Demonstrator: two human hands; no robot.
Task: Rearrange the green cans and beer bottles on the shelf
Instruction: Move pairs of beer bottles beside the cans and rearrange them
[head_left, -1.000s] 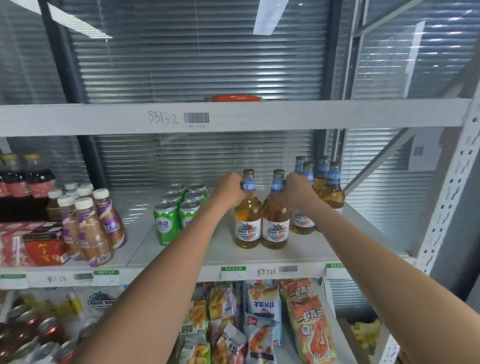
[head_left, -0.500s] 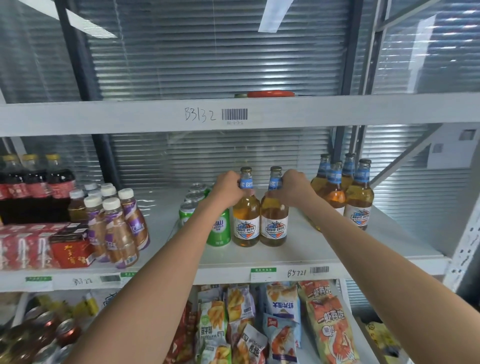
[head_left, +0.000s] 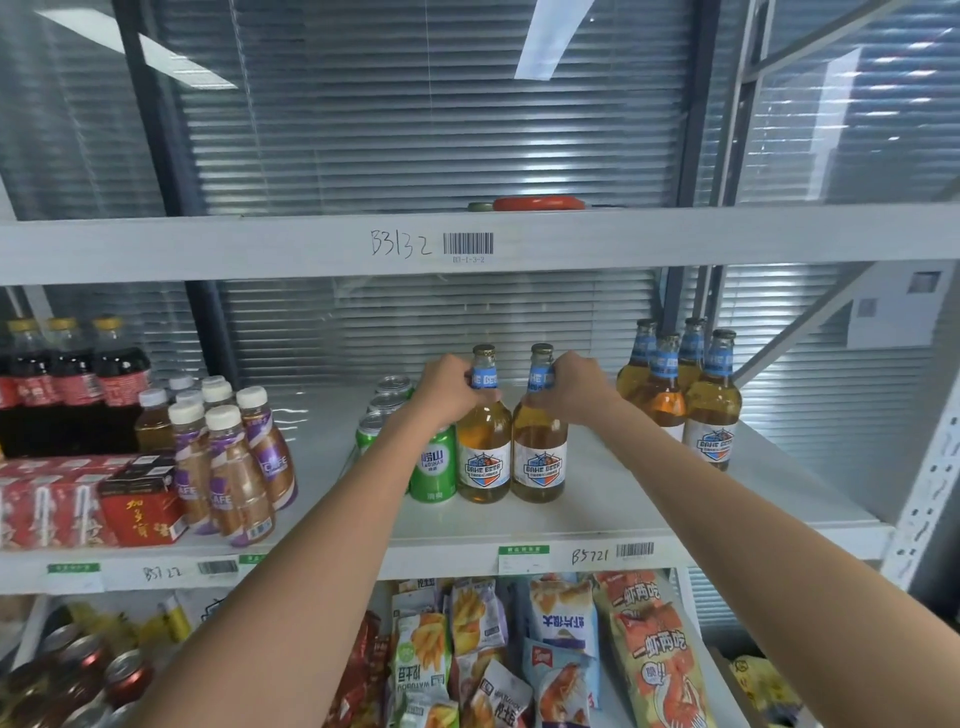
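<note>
Now both hands grip beer bottles by the neck on the middle shelf (head_left: 623, 499).

Left hand (head_left: 451, 383) wraps the left bottle (head_left: 483, 447), right hand (head_left: 574, 387) the right bottle (head_left: 539, 452); both stand upright, touching, beside green cans (head_left: 434, 467). Four more bottles (head_left: 685, 395) stand far right.

Two bare forearms, no sleeves, left hand (head_left: 449, 382) and right hand (head_left: 574, 387) ungloved, no jewellery

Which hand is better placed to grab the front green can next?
Left. The left hand grips the bottle right beside the green can; the right hand would have to cross both bottles.
</note>
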